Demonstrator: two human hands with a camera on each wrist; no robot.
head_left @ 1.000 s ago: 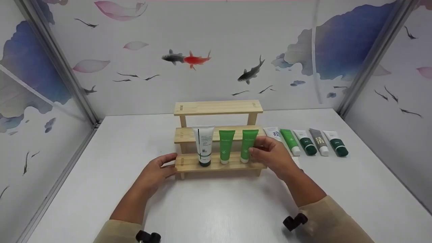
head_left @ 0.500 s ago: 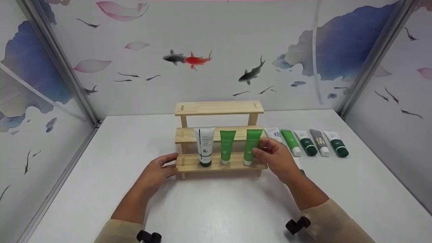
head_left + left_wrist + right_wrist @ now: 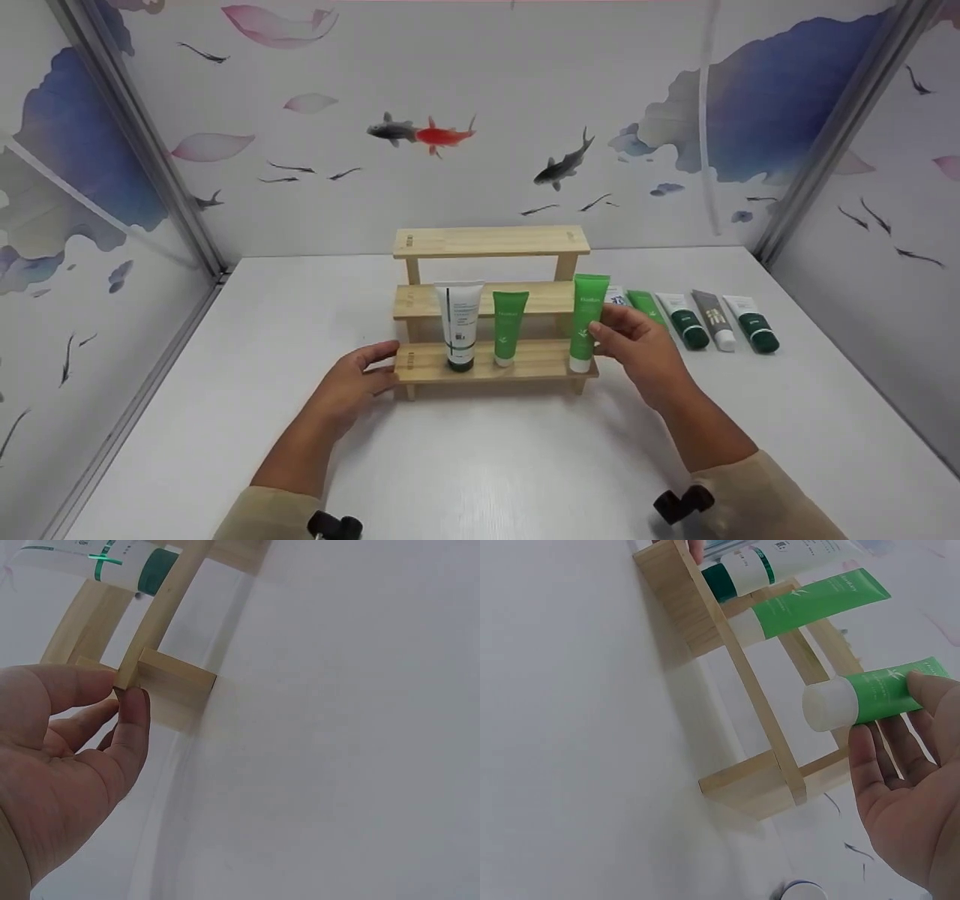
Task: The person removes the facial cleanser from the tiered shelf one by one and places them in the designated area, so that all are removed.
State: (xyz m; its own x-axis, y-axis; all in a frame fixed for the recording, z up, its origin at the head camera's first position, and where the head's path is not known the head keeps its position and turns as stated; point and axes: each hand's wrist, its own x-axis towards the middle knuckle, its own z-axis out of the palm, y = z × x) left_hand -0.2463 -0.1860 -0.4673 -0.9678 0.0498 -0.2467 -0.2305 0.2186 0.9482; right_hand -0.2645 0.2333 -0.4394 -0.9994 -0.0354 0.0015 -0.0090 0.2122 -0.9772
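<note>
On the pale-yellow rack, a white tube has a dark-green cap; at the rack's right end, a green tube has a white one. Behind the rack, red and black fish pattern the white wall.

The head camera looks forward and down over a whole three-tier pale wooden rack; sideways-tilted wrist cameras, close in, share its bottom shelf.

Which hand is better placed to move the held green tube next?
Probably the right hand: its thumb and fingers pinch that tube. The left hand is across the rack, pinching the opposite end of the bottom shelf.
</note>
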